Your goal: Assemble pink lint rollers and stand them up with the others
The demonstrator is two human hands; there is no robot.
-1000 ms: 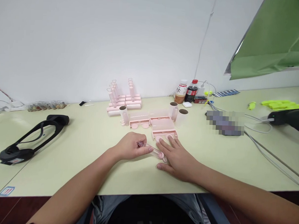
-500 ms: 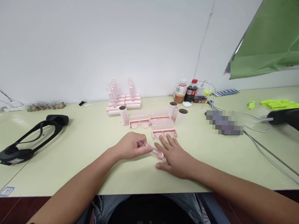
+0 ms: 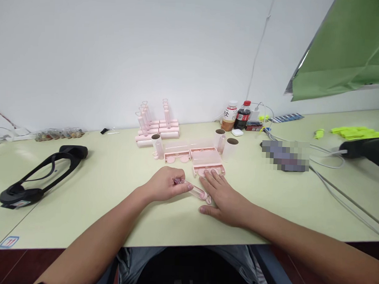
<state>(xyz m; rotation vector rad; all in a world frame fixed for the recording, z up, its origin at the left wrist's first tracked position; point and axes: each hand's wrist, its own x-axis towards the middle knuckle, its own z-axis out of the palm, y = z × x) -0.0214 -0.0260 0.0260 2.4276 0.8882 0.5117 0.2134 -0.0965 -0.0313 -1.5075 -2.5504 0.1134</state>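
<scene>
My left hand (image 3: pixel 168 184) is closed around one end of a clear pink tube (image 3: pixel 197 191), which lies slanted toward the right with a pale pink end piece. Beside that end, my right hand (image 3: pixel 226 198) rests with fingers spread, its fingertips at the near edge of an open pink case (image 3: pixel 206 158). A second open pink case (image 3: pixel 177 156) with round pink discs sits to the left. Around the cases stand cardboard-lined tubes, one at the left (image 3: pixel 158 145) and one at the right (image 3: pixel 230 149).
Pink boxes with upright tubes (image 3: pixel 157 128) stand by the wall. Two bottles, one of cola (image 3: pixel 242 115), are behind on the right, near cables and a blurred dark object (image 3: pixel 284 156). A black strapped headset (image 3: pixel 43 177) lies left; yellow-green pieces (image 3: pixel 356 132) lie far right.
My right hand has shifted slightly right, and its fingers have drawn off the tube's end piece, now more visible. My left hand keeps its hold on the tube.
</scene>
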